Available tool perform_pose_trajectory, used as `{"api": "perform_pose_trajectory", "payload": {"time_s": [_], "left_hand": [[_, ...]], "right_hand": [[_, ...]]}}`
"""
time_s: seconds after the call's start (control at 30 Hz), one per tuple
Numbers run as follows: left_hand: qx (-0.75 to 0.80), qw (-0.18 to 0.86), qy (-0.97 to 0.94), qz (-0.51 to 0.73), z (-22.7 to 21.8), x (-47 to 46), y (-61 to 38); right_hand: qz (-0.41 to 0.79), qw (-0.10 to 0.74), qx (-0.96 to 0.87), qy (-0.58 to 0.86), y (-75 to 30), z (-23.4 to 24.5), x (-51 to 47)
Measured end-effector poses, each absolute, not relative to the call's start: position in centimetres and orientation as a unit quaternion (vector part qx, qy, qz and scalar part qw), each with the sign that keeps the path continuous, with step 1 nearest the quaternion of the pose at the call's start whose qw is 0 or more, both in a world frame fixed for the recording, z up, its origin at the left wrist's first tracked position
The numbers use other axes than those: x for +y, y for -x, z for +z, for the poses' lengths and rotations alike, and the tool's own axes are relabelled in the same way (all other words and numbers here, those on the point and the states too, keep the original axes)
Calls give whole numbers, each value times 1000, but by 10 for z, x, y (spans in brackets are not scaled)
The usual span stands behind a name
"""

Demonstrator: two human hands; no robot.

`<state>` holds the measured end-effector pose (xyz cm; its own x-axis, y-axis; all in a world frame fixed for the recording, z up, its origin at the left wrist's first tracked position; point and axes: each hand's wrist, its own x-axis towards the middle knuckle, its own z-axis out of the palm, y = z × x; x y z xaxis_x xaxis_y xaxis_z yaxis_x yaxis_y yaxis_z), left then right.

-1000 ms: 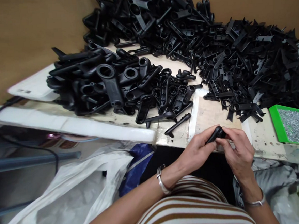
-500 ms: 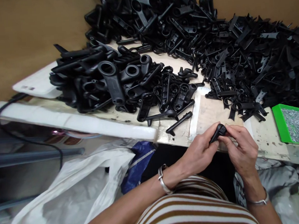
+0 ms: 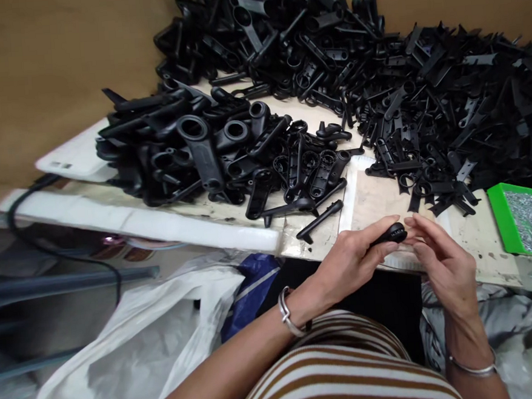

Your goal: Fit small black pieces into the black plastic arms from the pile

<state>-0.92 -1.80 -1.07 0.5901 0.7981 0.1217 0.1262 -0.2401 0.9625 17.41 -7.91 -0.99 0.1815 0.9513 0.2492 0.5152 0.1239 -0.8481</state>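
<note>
Between its thumb and fingers, my left hand (image 3: 356, 257) holds a black plastic arm-shaped part (image 3: 393, 233), its round ridged end facing right. Most of the part's length is hidden inside the hand. My right hand (image 3: 443, 260) is just right of that round end, thumb and fingers apart, and I see nothing held in it. Both hands are over the front edge of the table, by a worn pale board (image 3: 375, 201). A loose black arm part (image 3: 319, 219) lies to the left of the board.
Black arm parts form a pile (image 3: 193, 144) at left and a larger heap (image 3: 273, 35) behind. Thin black pieces (image 3: 459, 101) are heaped at right. A green tray (image 3: 504, 219) holds small metal pieces. A white plastic bag (image 3: 121, 349) hangs below the table edge.
My right fingers have come off the round end of the part and drawn slightly right. The part has turned in my left hand, which still holds it.
</note>
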Motion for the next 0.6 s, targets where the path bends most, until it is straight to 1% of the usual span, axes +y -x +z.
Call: {"api": "perform_pose_trajectory", "payload": {"time_s": [0.1, 0.2, 0.3, 0.37, 0.43, 0.47, 0.53, 0.6], "left_hand": [[298, 535, -720, 326, -11, -22, 9], [318, 510, -729, 327, -13, -25, 9], [338, 447, -762, 325, -15, -24, 11], [340, 356, -805, 330, -17, -21, 14], [346, 215, -846, 343, -19, -17, 17], [351, 136, -858, 350, -21, -15, 19], [365, -6, -863, 350, -24, -8, 24], [393, -99, -857, 319, -25, 1, 29]], "right_hand": [[310, 438, -559, 632, -172, -14, -76], [299, 434, -546, 651, -156, -18, -71], [278, 423, -562, 654, -143, -17, -65], [263, 397, -604, 639, -146, -12, -58], [214, 371, -646, 632, -162, -4, -49], [173, 361, -659, 636, -173, 0, -43], [49, 352, -661, 661, -199, 10, -32], [-64, 301, -669, 677, -223, 17, -22]]}}
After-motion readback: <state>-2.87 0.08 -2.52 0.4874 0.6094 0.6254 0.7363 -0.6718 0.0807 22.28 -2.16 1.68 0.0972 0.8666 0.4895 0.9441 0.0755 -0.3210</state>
